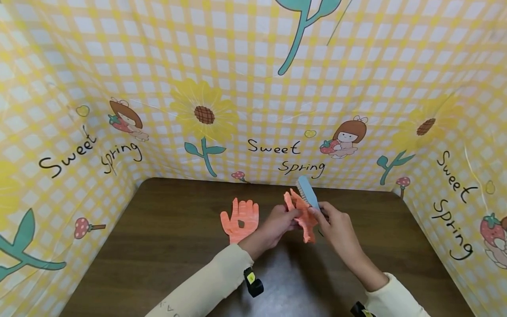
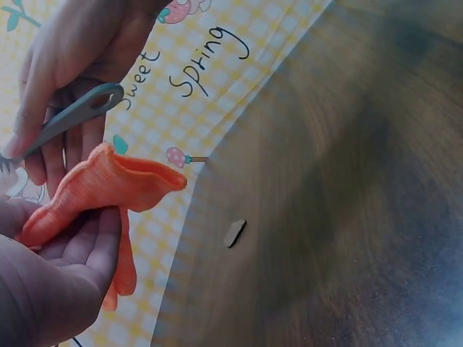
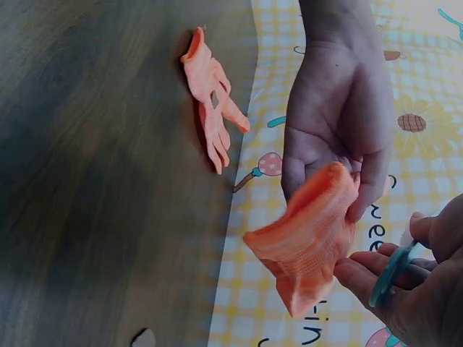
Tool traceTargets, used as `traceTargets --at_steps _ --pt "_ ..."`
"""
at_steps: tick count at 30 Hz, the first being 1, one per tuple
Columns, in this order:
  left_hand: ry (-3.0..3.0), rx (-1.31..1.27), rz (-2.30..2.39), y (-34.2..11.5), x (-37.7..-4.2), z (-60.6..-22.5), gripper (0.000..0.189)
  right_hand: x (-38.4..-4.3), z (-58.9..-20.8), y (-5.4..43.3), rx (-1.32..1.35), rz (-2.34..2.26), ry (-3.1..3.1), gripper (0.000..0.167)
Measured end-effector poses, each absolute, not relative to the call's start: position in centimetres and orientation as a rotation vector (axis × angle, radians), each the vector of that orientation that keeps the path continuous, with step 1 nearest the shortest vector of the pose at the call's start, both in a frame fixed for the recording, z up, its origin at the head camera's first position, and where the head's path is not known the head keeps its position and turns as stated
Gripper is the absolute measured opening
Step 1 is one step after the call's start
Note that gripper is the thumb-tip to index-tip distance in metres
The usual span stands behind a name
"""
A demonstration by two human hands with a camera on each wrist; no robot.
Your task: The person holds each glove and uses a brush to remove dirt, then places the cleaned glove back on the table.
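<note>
My left hand (image 1: 277, 226) grips a crumpled orange knit glove (image 1: 306, 222) above the table; in the left wrist view the glove's cuff (image 2: 148, 173) opens away from the palm. In my right hand (image 1: 336, 224) is a light blue brush (image 1: 309, 192), pinched by the handle, its pale bristles turned toward the glove. The handle's end (image 2: 94, 105) has a hole through it. Right fingertips come right up to the glove in the right wrist view. A second orange glove (image 1: 237, 220) lies flat to the left of my left hand, with a small grey-brown patch on it.
The dark wooden table (image 1: 166, 264) is bounded by a yellow checked cloth (image 1: 261, 114) at the back and both sides. A small flat pale piece (image 2: 235, 233) with a dark edge lies on the tabletop. Black straps with cameras (image 1: 253, 284) sit at my sleeves.
</note>
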State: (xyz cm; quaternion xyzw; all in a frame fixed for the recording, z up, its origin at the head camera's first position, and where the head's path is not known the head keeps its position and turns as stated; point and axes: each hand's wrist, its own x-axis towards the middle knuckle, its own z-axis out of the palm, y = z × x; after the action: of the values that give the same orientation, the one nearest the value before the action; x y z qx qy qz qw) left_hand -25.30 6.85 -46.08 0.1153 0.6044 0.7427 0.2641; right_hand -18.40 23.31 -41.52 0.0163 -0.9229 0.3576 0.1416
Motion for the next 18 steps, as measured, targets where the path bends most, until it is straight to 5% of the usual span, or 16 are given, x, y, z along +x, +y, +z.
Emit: traceTargets --at_steps 10,18 --pt "1.363 0.501 2.016 6.56 -25.62 -45.99 0.056 -19.13 -42.05 24.21 -0.088 1.215 -2.673 0.043" --pt "1.536 0.376 2.069 6.49 -25.95 -46.53 0.040 -19.26 -42.20 24.05 -0.146 1.574 -2.519 0.046"
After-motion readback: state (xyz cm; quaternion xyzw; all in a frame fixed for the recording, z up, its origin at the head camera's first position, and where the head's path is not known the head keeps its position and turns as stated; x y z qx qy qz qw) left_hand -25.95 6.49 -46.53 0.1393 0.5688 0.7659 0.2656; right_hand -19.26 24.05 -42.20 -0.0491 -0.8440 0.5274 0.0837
